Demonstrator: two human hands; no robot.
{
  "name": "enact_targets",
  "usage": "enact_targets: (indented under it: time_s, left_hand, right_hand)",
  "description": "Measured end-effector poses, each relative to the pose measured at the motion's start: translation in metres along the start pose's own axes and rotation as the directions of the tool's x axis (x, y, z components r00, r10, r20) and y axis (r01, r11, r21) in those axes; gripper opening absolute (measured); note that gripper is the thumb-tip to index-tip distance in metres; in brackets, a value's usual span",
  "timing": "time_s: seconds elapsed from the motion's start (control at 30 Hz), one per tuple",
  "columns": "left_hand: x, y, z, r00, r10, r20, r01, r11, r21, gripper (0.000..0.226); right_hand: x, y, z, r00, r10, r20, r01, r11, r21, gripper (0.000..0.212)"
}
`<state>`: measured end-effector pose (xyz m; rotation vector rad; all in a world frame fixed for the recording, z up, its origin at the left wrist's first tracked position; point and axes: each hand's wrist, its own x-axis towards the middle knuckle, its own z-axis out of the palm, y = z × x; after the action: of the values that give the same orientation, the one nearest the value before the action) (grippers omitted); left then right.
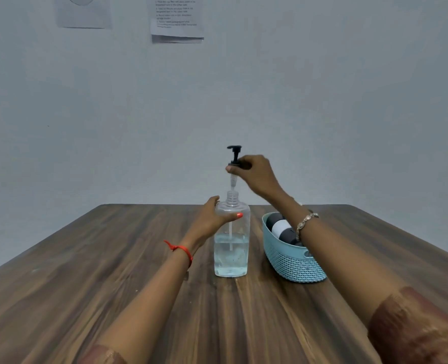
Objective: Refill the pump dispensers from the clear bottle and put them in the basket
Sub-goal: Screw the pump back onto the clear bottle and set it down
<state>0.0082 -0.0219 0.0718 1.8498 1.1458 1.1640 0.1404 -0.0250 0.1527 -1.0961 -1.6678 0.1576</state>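
A clear bottle (231,256), about half full of clear liquid, stands upright in the middle of the wooden table (86,271). My left hand (212,218) grips its shoulder from the left. My right hand (254,174) pinches the collar of a black pump head (234,153) held above the bottle's open neck; the pump's dip tube still reaches down inside the bottle. To the right stands a light blue basket (291,264) holding a grey and white dispenser (280,228), partly hidden by my right forearm.
The table's far edge meets a plain wall close behind the bottle. Two sheets of paper (176,19) hang high on that wall. Bare wood lies to the left of the bottle and in front of it.
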Motion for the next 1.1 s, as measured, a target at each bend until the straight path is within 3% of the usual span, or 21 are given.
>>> enact_targets:
  time_s: [0.17, 0.47, 0.7, 0.97, 1.1]
  left_hand:
    - [0.004, -0.005, 0.006, 0.999, -0.029, 0.022, 0.029, 0.999, -0.025, 0.088]
    - [0.007, -0.019, 0.011, 0.999, -0.012, 0.049, 0.018, 0.992, -0.127, 0.082]
    - [0.009, -0.022, 0.013, 0.998, 0.0, 0.063, 0.011, 0.985, -0.17, 0.076]
    - [0.009, -0.023, 0.013, 0.998, 0.014, 0.068, -0.003, 0.986, -0.165, 0.078]
    - [0.01, -0.026, 0.014, 0.998, 0.018, 0.056, -0.008, 0.986, -0.165, 0.076]
  right_hand:
    - [-0.02, 0.024, 0.017, 0.992, 0.099, 0.083, -0.099, 0.995, -0.01, 0.025]
    - [-0.027, 0.031, 0.036, 0.984, 0.157, -0.08, -0.154, 0.987, 0.045, 0.046]
    - [-0.03, 0.037, 0.029, 0.982, 0.185, 0.044, -0.19, 0.942, 0.276, 0.018]
    - [-0.025, 0.035, 0.042, 0.973, 0.212, -0.093, -0.203, 0.975, 0.093, 0.042]
    - [-0.029, 0.038, 0.038, 0.986, 0.166, 0.019, -0.165, 0.959, 0.231, 0.019]
